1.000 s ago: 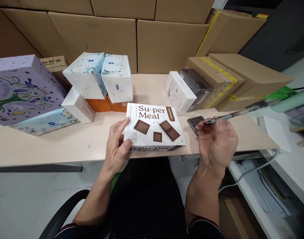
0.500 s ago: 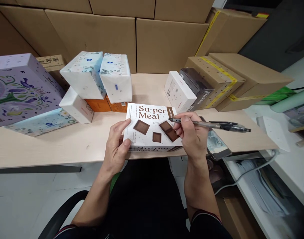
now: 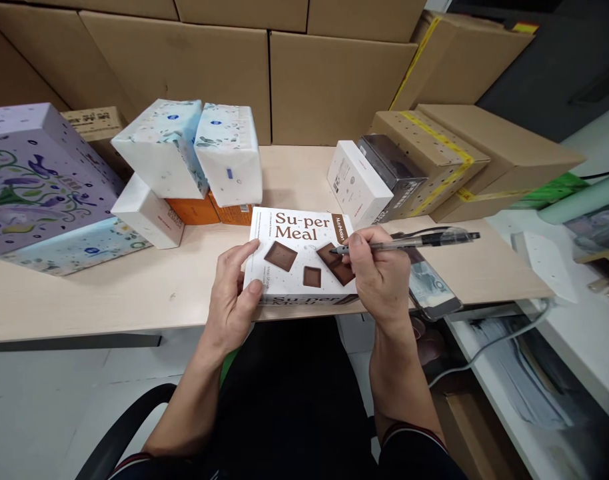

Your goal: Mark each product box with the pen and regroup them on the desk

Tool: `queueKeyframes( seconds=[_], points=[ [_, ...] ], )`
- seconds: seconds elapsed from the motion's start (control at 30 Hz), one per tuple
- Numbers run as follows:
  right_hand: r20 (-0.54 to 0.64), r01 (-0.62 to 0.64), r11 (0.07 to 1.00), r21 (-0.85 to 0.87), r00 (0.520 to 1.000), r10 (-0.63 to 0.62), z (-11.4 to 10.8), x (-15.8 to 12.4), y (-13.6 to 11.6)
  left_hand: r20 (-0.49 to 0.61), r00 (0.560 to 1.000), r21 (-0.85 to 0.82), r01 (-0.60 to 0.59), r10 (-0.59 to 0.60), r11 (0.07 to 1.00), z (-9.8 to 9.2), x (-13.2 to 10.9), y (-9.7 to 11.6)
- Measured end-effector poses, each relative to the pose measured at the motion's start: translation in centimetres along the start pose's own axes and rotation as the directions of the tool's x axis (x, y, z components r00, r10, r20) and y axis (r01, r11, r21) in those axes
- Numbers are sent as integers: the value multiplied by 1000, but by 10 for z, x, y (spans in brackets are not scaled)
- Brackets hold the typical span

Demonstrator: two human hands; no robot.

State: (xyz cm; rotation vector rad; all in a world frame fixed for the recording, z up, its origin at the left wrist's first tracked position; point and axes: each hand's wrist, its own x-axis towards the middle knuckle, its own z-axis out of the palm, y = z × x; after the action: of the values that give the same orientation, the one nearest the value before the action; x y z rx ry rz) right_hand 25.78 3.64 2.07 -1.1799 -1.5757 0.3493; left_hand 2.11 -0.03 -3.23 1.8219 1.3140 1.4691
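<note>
A white "Su-per Meal" box (image 3: 297,257) printed with chocolate pieces lies at the table's front edge. My left hand (image 3: 233,293) grips its left end, thumb on the near corner and fingers along the side. In my right hand (image 3: 383,273) is a black pen (image 3: 419,240), pinched between thumb and fingers, its tip over the printed chocolate at the box's right. Whether the tip touches the surface I cannot tell. Just right of that hand a phone (image 3: 434,290) lies at the table edge.
Two wrapped tissue packs (image 3: 228,157) rest on orange boxes (image 3: 192,211) behind the left hand. A purple box (image 3: 44,173) stands far left. Cartons (image 3: 432,160) and a small white box (image 3: 357,183) stand at the right. Stacked cardboard boxes (image 3: 342,87) wall off the back.
My right hand has brought the pen down and slightly left, from near the brown label to the printed chocolate. My left hand keeps its grip on the box.
</note>
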Motion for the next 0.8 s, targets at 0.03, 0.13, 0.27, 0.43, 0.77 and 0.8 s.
queueKeyframes(
  seconds=[0.03,0.13,0.27,0.43,0.77,0.8],
  points=[
    [10,9,1000,-10,1000,-9,0,0,0,1,1000,1,1,-1,1000,0,0,0],
    [44,33,999,-21,999,-32,0,2,0,3,1000,1,2,-2,1000,0,0,-1],
    [68,40,999,-25,997,-38,-1,2,1,2,1000,4,-8,8,1000,0,-1,-1],
    [75,21,999,-42,997,-18,-1,2,1,2,1000,19,-3,3,1000,0,0,-1],
    [64,21,999,-40,998,-18,-2,1,1,0,1000,16,3,-3,1000,0,0,0],
    [68,20,999,-34,998,-18,-2,1,1,-2,1000,15,5,-5,1000,0,0,0]
  ],
)
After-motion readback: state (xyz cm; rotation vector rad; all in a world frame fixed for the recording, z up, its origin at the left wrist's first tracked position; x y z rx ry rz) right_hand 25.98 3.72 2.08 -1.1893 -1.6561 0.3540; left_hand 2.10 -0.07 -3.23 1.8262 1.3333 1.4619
